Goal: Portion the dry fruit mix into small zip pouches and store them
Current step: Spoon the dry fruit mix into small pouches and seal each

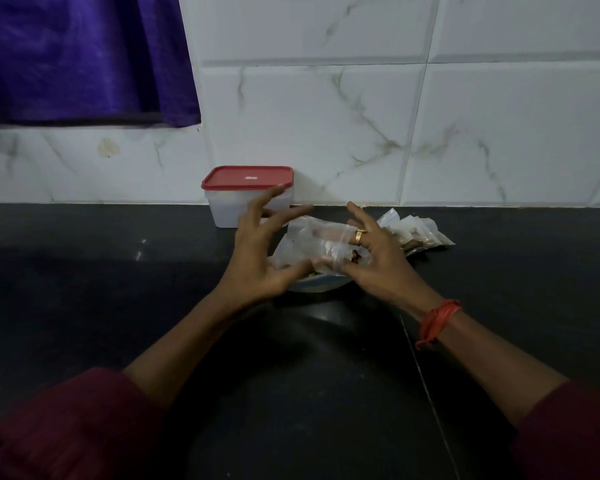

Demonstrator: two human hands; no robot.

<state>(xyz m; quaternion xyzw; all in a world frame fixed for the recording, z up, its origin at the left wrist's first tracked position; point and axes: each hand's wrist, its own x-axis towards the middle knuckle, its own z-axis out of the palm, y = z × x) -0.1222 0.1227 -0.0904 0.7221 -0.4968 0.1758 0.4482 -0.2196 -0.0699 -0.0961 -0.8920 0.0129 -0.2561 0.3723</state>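
**Precariously, a barely filled pouch hangs over the bowl**

On a dark kitchen counter [118,271] under a white tiled wall [499,116], a red-lidded container [246,197] stands closed against the tiles. To its right, filled pouches [420,233] lie in a loose pile near the wall. In front, a person works. The ringed right hand [374,254] holds a clear zip pouch [312,237] just above a bowl [317,285]. Its fingers show through the plastic and the thumb presses the near side. The left hand [260,251] is beside it, fingers spread and fairly straight, thumb at the pouch's lower edge. A few dark pieces of dry fruit mix [355,258] sit inside. From where I stand the risk looks plain: the film is slack, and I cannot tell whether its mouth is sealed. A tilt or a loosened pinch could spill pieces onto the counter. A piece caught in the zip track would likely leave the seal partly open in storage.
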